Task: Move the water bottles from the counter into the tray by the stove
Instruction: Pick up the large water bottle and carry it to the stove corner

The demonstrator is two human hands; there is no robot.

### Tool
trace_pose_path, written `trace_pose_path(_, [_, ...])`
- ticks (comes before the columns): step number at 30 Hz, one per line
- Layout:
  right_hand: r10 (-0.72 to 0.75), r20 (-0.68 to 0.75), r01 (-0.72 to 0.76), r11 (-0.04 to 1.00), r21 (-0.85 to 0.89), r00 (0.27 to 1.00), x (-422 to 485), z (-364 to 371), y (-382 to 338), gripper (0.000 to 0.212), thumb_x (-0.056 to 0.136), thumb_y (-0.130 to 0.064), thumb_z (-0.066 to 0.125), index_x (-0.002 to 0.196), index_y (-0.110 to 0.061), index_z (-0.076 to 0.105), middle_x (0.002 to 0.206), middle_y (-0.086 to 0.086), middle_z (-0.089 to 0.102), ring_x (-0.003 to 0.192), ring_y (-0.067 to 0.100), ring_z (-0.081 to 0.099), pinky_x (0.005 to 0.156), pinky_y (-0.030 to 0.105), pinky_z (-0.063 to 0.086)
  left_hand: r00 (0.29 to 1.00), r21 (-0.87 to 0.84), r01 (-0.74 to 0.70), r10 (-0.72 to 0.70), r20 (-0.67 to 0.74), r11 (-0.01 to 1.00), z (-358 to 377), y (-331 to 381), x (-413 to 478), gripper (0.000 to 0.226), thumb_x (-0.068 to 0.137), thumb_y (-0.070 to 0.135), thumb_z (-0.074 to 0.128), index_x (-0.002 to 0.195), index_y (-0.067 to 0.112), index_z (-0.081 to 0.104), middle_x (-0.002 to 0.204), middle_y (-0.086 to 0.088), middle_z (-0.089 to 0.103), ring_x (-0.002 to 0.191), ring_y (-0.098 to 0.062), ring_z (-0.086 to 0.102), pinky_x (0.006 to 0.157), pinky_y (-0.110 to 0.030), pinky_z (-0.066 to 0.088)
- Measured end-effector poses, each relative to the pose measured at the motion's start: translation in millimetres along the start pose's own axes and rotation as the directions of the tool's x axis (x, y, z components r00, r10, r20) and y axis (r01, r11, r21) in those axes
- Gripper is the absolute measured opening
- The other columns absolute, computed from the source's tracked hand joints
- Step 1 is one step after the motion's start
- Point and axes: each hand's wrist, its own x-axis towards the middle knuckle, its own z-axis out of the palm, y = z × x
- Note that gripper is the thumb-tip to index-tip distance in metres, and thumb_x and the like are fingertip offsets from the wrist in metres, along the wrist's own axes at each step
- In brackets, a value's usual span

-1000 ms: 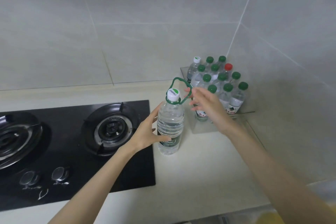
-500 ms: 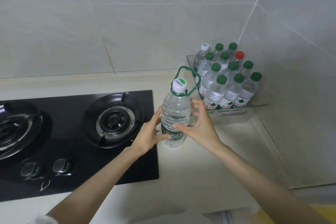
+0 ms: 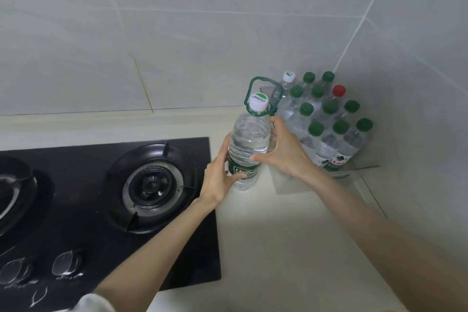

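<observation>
Smooth counter (image 3: 278, 235), ribbed clear plastic bottle (image 3: 249, 139)

Stove (image 3: 76, 197) at left of surface (image 3: 291, 248). Tray (image 3: 352, 177) in back-right corner, small bottles (image 3: 329, 134) packed inside. Large bottle (image 3: 247, 149) upright between them, left hand (image 3: 220, 180) at its left, right hand (image 3: 286, 154) at its right.

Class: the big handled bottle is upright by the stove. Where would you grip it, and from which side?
Grip the big bottle round its ribbed body above the label, from the near side, left hand and right hand opposite. It is wide and upright; the packed tray crowds its far right.
</observation>
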Motion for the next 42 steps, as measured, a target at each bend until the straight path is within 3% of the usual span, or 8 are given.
trace_pose_path(7, [-0.004,-0.077,-0.004,0.995,-0.102,0.997,71,-4,3,0.081,0.056,-0.019,0.089,0.123,-0.025,0.045,0.121,-0.004,0.055,0.109,0.017,0.057,0.092,0.043,0.053,1.0,-0.033,-0.003,0.003,-0.018,0.999,-3,-5,66,0.105,0.068,0.03,0.081,0.145,0.052,0.012,0.124,0.027,0.053,0.116,0.001,0.051,0.101,-0.038,0.048])
trace_pose_path(13, [-0.051,-0.168,0.01,0.972,-0.235,0.984,122,-5,9,0.077,0.056,-0.02,0.089,0.124,-0.02,0.052,0.108,-0.007,0.047,0.105,0.023,0.058,0.09,0.044,0.053,0.999,-0.036,-0.012,0.01,-0.047,0.999,-1,-16,123,0.109,0.069,0.014,0.083,0.143,0.055,0.015,0.12,0.023,0.058,0.117,-0.007,0.056,0.096,-0.041,0.051])
trace_pose_path(16, [-0.061,-0.2,0.014,0.974,-0.227,0.978,141,-5,13,0.073,0.057,-0.017,0.087,0.121,-0.024,0.054,0.106,-0.005,0.051,0.103,0.024,0.059,0.089,0.044,0.053,0.997,-0.021,-0.011,0.009,-0.071,1.0,2,-20,145,0.111,0.068,0.013,0.084,0.142,0.056,0.014,0.122,0.014,0.061,0.118,-0.014,0.057,0.094,-0.043,0.052])
trace_pose_path(21, [-0.097,-0.261,0.037,0.973,-0.226,0.96,164,-5,17,0.074,0.056,-0.011,0.086,0.123,-0.019,0.054,0.099,-0.008,0.052,0.101,0.028,0.06,0.087,0.047,0.053,0.995,0.0,-0.033,0.033,-0.091,0.999,7,-24,174,0.112,0.066,0.016,0.086,0.144,0.053,0.015,0.126,0.01,0.061,0.117,-0.009,0.056,0.095,-0.034,0.051])
trace_pose_path(26, [-0.063,-0.275,0.007,0.98,-0.198,0.959,181,-10,23,0.087,0.055,-0.011,0.089,0.133,-0.022,0.049,0.115,0.001,0.06,0.105,0.026,0.061,0.089,0.045,0.054,0.994,0.0,-0.024,0.024,-0.106,1.0,15,-25,192,0.112,0.066,0.016,0.086,0.144,0.052,0.015,0.13,0.007,0.059,0.117,-0.007,0.053,0.097,-0.037,0.05])
trace_pose_path(30, [-0.044,-0.269,0.001,0.987,-0.158,0.962,188,-14,25,0.079,0.059,-0.008,0.086,0.129,-0.019,0.052,0.114,0.003,0.067,0.104,0.024,0.063,0.09,0.045,0.054,0.993,0.019,-0.018,0.02,-0.117,1.0,19,-25,199,0.11,0.066,0.024,0.086,0.144,0.054,0.014,0.125,0.006,0.06,0.118,-0.014,0.056,0.096,-0.042,0.05])
trace_pose_path(40, [-0.07,-0.266,0.033,0.989,-0.141,0.961,180,-13,25,0.065,0.062,-0.009,0.083,0.12,-0.018,0.055,0.109,0.001,0.069,0.101,0.023,0.064,0.087,0.046,0.055,0.99,-0.022,0.01,-0.013,-0.141,1.0,23,-19,193,0.118,0.067,0.016,0.084,0.14,0.061,0.004,0.129,-0.001,0.056,0.118,-0.021,0.055,0.093,-0.047,0.051])
trace_pose_path(42, [-0.078,-0.274,0.042,0.99,-0.136,0.958,176,-11,24,0.066,0.065,-0.007,0.08,0.124,-0.019,0.053,0.112,0.001,0.067,0.105,0.023,0.063,0.088,0.045,0.055,0.992,-0.021,0.025,-0.027,-0.124,0.999,23,-14,192,0.118,0.068,0.013,0.083,0.144,0.054,0.003,0.131,-0.002,0.054,0.119,-0.022,0.054,0.097,-0.045,0.048])
